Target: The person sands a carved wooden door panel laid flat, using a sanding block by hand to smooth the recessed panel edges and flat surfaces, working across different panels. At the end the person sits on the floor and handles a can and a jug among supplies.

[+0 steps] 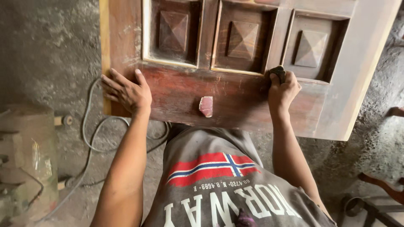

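A dark reddish wooden door (235, 98) with raised pyramid panels lies flat in front of me. My left hand (126, 90) rests flat with fingers spread on the door's near left corner. My right hand (283, 89) grips a small dark folded piece of sandpaper (278, 72) and presses it against the edge of a recessed panel. A small worn pinkish scrap of sandpaper (206, 106) lies loose on the door's bottom rail between my hands.
A grey cable (90, 138) loops over the dusty concrete floor under the door's left side. A dusty machine or block (27, 155) stands at the left. Wooden furniture parts (381, 189) lie at the lower right.
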Demonstrator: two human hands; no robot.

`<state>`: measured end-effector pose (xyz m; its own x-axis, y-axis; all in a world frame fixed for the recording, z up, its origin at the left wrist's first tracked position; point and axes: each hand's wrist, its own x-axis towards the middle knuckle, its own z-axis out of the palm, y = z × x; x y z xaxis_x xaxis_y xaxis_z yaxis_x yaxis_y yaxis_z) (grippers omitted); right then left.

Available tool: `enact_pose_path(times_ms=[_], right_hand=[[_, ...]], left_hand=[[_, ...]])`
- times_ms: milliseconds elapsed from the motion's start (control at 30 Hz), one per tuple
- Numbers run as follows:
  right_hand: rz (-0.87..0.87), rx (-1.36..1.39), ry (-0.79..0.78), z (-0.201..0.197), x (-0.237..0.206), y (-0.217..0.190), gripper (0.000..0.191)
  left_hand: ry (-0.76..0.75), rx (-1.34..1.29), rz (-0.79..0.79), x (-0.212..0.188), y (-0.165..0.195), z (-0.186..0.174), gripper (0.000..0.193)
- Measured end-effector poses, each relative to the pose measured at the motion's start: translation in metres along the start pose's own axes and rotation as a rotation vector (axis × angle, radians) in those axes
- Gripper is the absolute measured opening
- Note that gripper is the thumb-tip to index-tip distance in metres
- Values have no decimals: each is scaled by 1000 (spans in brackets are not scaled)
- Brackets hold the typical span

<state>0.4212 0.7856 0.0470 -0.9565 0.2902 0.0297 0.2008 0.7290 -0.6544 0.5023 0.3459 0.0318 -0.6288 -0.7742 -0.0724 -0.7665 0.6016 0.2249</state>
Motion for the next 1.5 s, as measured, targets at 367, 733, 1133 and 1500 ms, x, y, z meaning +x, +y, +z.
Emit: enact_pose_path(times_ms=[367,733,1133,1500], right_hand=[[-48,-332,220,9,10,-48,31],[8,-378,156,2,18,-78,34],[-69,-365,196,11,28,-80,32],[-40,-423,181,13,28,-75,36]], left_hand=[[22,-186,449,-11,-9,-10,70],[-4,-296,835,3,115,-14,78],[-51,-182,825,6,122,-7,84],[-47,-158,831,6,121,-3,82]])
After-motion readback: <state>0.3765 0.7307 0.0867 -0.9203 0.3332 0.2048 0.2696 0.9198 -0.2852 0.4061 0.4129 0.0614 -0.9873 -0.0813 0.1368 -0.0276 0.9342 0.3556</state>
